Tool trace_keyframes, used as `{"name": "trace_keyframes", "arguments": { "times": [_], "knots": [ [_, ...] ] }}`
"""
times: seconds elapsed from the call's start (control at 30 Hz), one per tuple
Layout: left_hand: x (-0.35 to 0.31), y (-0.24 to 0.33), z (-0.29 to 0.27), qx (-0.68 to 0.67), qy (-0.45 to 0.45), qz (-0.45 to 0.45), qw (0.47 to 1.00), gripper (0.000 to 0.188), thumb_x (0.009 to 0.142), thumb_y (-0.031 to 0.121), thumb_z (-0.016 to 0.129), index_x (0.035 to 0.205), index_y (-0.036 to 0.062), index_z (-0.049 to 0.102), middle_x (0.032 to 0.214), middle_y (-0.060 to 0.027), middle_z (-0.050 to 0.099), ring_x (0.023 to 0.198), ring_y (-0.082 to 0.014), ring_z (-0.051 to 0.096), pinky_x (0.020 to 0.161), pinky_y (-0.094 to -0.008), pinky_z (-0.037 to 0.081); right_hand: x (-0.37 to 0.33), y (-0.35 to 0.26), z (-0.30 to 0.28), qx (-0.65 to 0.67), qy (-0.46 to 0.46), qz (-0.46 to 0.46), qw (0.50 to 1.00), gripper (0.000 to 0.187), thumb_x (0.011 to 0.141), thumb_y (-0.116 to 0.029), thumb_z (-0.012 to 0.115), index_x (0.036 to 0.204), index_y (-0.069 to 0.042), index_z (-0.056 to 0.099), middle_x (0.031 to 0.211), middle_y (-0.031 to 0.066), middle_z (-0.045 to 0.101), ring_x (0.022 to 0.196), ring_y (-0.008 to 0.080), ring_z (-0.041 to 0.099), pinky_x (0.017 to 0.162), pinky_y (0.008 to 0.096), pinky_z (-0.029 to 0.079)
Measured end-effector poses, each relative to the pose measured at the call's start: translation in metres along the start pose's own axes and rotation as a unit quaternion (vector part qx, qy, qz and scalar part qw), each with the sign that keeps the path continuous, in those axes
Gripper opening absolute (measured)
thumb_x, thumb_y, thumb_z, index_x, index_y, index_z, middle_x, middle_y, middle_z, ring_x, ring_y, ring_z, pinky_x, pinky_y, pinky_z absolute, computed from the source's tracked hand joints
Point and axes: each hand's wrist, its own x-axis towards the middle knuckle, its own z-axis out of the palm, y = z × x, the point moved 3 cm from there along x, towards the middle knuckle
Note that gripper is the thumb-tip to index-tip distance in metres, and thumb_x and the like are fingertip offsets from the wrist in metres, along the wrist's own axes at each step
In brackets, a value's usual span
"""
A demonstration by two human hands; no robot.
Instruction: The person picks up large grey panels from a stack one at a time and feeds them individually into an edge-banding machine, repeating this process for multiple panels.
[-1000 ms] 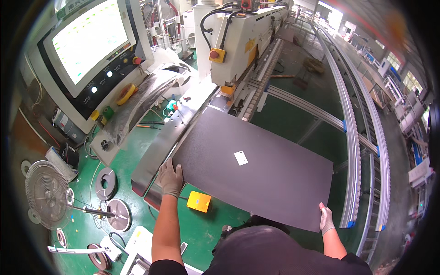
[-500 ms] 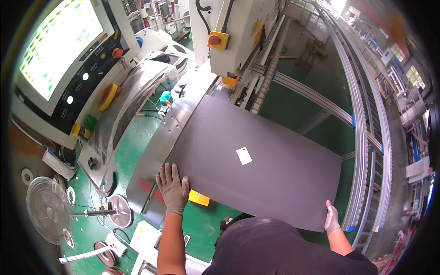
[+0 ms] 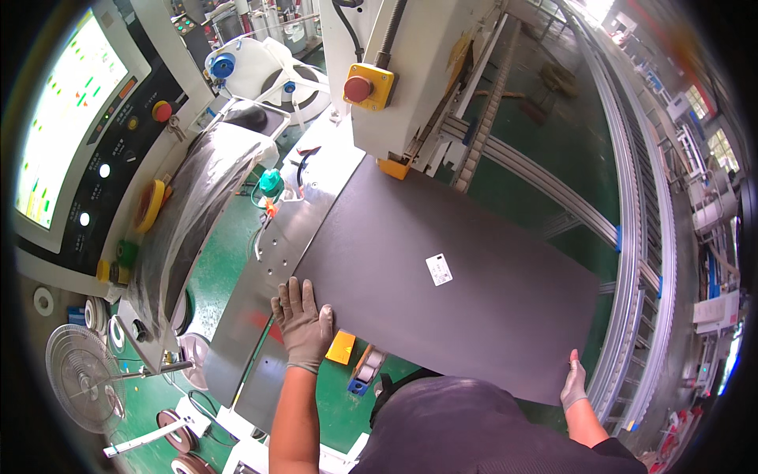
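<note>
A large dark grey panel (image 3: 474, 237) with a white label (image 3: 439, 269) on it lies in front of me, its left edge on a metal machine table (image 3: 268, 265). My left hand (image 3: 306, 325), in a grey glove, rests flat at the panel's near left corner, fingers stretched out toward the table. At the near right corner, my gloved right hand (image 3: 575, 383) grips the panel's edge with the thumb up top; its other fingers are hidden beneath. The panel's far left corner meets the white machine head (image 3: 426, 79) by a yellow block (image 3: 392, 169).
A control console with a lit screen (image 3: 67, 118) stands at the left, above a fan (image 3: 83, 379). A red stop button (image 3: 358, 88) sits on the machine head. Aluminium roller rails (image 3: 632, 237) run along the right. Edging rolls (image 3: 178, 430) lie on the green floor.
The panel's far edge has come up closer to the machine head's yellow block. My view has shifted, and a roller bracket now shows beside the near edge. Both hands keep their places on the panel.
</note>
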Motion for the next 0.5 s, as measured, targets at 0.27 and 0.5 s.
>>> {"name": "trace_keyframes", "arguments": {
  "times": [0.27,0.5],
  "knots": [
    [0.073,0.052,0.021,0.004,0.034,-0.024,0.999,0.062,0.094,0.042,0.044,0.147,0.0097,0.044,0.158,-0.0141,0.032,0.148,-0.0352,0.021,0.121,-0.0524,0.005,0.078,-0.055,0.019,0.007,0.0,-0.024,1.0,0.082,0.084,-0.065,0.067,0.131,0.001,0.053,0.134,0.0108,0.056,0.123,0.0245,0.052,0.109,0.0423,0.037],
    [0.143,0.082,0.027,-0.016,0.058,-0.062,0.996,0.067,0.096,0.047,0.042,0.149,0.0077,0.04,0.158,-0.0132,0.032,0.148,-0.0334,0.022,0.121,-0.0507,0.007,0.137,-0.104,0.04,0.073,-0.051,-0.01,0.996,0.066,0.09,-0.057,0.064,0.129,-0.005,0.057,0.134,0.0115,0.057,0.124,0.0274,0.052,0.11,0.0424,0.038]
  ]
}}
